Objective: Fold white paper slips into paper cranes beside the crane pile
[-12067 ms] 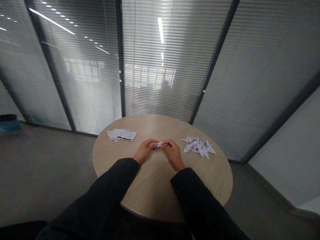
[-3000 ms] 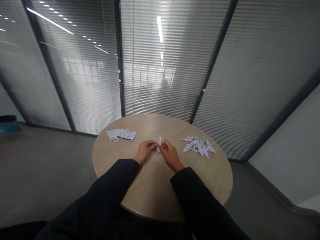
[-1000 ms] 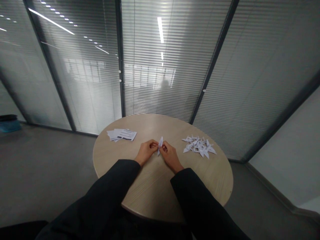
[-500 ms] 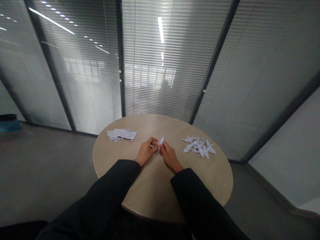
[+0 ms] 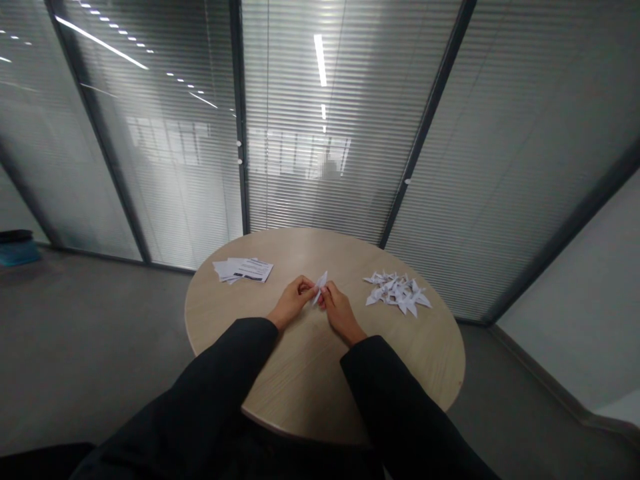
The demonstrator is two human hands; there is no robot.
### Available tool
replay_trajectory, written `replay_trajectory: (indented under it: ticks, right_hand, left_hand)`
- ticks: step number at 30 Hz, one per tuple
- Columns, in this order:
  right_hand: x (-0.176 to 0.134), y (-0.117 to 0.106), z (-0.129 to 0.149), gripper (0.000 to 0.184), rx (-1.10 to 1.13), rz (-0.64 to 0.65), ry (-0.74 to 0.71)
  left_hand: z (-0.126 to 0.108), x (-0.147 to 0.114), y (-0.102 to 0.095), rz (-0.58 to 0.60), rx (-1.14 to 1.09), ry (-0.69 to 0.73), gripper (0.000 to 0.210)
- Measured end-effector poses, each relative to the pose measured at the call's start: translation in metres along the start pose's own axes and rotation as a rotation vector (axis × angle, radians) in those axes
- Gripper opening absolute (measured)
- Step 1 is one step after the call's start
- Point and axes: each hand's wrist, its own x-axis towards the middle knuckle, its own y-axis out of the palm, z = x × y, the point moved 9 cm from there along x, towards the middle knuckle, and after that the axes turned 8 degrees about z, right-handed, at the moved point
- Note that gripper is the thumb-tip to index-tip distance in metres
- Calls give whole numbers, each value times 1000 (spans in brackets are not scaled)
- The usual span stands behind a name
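Note:
A small folded piece of white paper point(image 5: 321, 281), pointed at its upper end, is held between my two hands over the middle of the round table. My left hand point(image 5: 294, 299) pinches its left side between thumb and fingers. On the other side my right hand point(image 5: 341, 310) grips it, with the fingers curled in. The fingers cover the paper's lower part. To the right lies a pile of folded white paper cranes point(image 5: 397, 291). At the left is a loose stack of white paper sheets point(image 5: 244, 269), some with print.
The round wooden table point(image 5: 320, 373) stands close to a glass partition with blinds point(image 5: 320, 193). A blue bin point(image 5: 19, 248) is on the floor at the far left. A white wall point(image 5: 580, 300) rises at the right.
My left fingers have shifted slightly and now pinch the folded paper more closely at its left side. The paper stays in both hands at nearly the same spot.

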Motion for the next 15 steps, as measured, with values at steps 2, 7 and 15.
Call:
replay_trajectory:
  ticks: [2,7,15]
  right_hand:
    - [0,1,0,25,13,5,2]
    - [1,2,-3,24,32,11,15]
    - [1,1,-11,25,66,-6,33]
  left_hand:
    - [0,-1,-2,-21,20,-4,31]
    - [-1,-2,-6,-53,63,14,34]
    - [0,-1,-5,-31,44,12,37]
